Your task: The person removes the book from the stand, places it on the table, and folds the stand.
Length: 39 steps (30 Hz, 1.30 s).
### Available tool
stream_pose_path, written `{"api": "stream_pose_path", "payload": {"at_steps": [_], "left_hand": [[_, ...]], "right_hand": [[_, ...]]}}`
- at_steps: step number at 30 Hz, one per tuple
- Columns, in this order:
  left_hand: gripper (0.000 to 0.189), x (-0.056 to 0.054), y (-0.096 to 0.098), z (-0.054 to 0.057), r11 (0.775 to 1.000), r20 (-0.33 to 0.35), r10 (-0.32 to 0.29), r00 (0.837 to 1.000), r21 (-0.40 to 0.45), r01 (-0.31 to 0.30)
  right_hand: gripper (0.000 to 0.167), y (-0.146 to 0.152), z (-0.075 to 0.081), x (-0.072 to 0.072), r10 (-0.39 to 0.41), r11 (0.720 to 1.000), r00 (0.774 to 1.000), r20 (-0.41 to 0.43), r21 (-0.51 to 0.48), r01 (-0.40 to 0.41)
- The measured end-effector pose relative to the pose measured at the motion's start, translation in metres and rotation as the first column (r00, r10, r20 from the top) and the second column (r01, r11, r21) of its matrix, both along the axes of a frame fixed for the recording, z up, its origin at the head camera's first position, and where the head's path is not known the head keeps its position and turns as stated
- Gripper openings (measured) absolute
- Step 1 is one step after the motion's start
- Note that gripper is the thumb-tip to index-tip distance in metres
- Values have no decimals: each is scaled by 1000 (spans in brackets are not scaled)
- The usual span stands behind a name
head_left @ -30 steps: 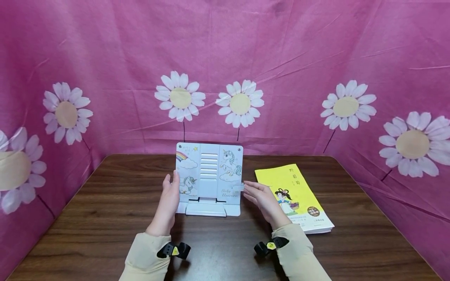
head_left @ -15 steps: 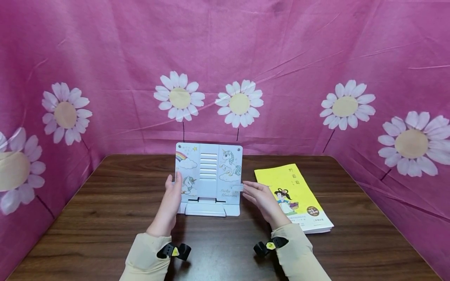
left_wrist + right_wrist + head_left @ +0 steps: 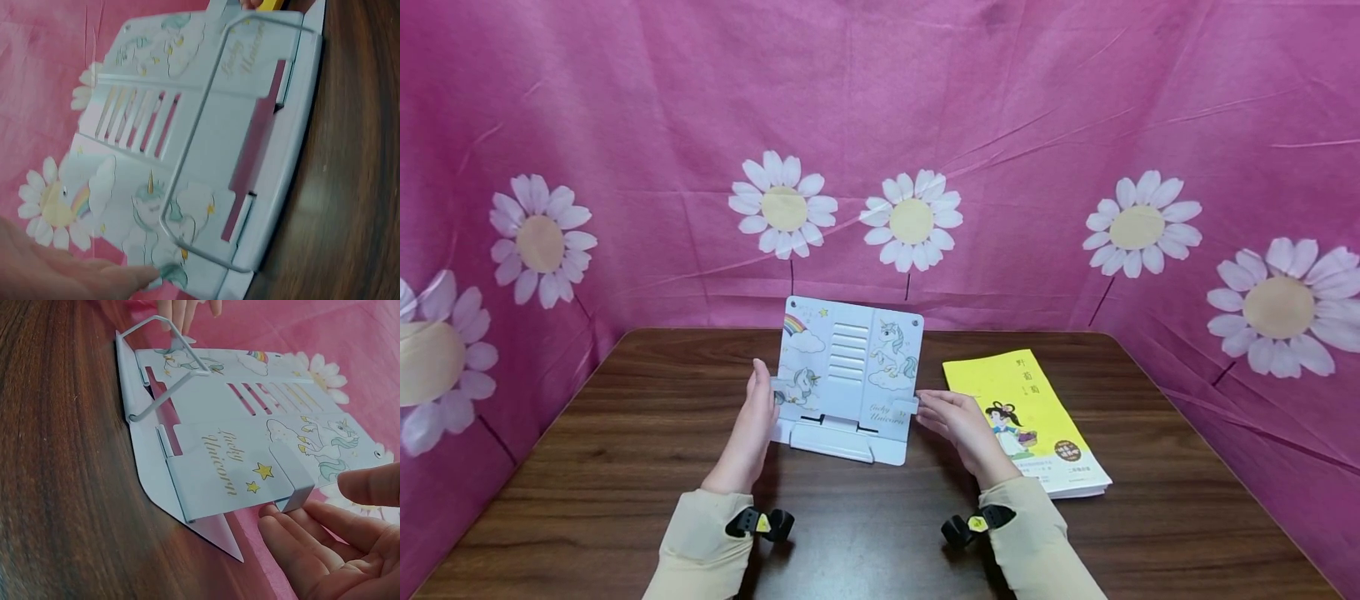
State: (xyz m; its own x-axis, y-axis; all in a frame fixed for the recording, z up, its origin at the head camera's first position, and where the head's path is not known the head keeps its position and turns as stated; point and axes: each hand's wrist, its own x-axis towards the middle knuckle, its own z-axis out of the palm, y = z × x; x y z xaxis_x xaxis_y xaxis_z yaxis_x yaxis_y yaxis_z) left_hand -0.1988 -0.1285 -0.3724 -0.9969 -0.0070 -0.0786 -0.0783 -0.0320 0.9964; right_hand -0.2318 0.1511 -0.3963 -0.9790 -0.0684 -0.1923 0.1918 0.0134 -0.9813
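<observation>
A pale blue metal book stand with unicorn prints and a slotted back plate leans upright on the table, turned slightly at an angle. My left hand is at its left edge, fingers extended, beside the left page clip. In the left wrist view a finger reaches the stand's lower corner; whether it presses there I cannot tell. The fingertips of my right hand touch the right page clip from behind, its thumb held apart. A wire bar juts out in front of the plate.
On the right lies a yellow-covered book, close beside my right hand and forearm. Everything rests on a dark wooden table. Behind its far edge hangs a pink cloth with white daisies.
The stand has turned, its left side now higher and its right side lower. On the left side a page clip now sticks out. My left hand has shifted slightly left; the right hand stays put.
</observation>
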Motion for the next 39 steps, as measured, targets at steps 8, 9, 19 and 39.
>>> {"api": "stream_pose_path", "payload": {"at_steps": [8, 9, 19, 39], "left_hand": [[78, -3, -11, -6, 995, -14, -95, 995, -3, 95], [78, -4, -12, -7, 995, -16, -98, 995, -5, 98], [84, -13, -22, -12, 992, -19, -127, 992, 24, 128], [86, -18, -24, -12, 987, -59, -148, 987, 52, 151]], "right_hand": [[39, 4, -4, -1, 53, 998, 999, -4, -17, -53], [40, 5, -5, -1, 67, 998, 998, -8, -16, -67], [39, 6, -2, 1, 153, 988, 988, -4, -27, -153], [42, 6, -6, 5, 266, 964, 964, 1, -12, -266]]}}
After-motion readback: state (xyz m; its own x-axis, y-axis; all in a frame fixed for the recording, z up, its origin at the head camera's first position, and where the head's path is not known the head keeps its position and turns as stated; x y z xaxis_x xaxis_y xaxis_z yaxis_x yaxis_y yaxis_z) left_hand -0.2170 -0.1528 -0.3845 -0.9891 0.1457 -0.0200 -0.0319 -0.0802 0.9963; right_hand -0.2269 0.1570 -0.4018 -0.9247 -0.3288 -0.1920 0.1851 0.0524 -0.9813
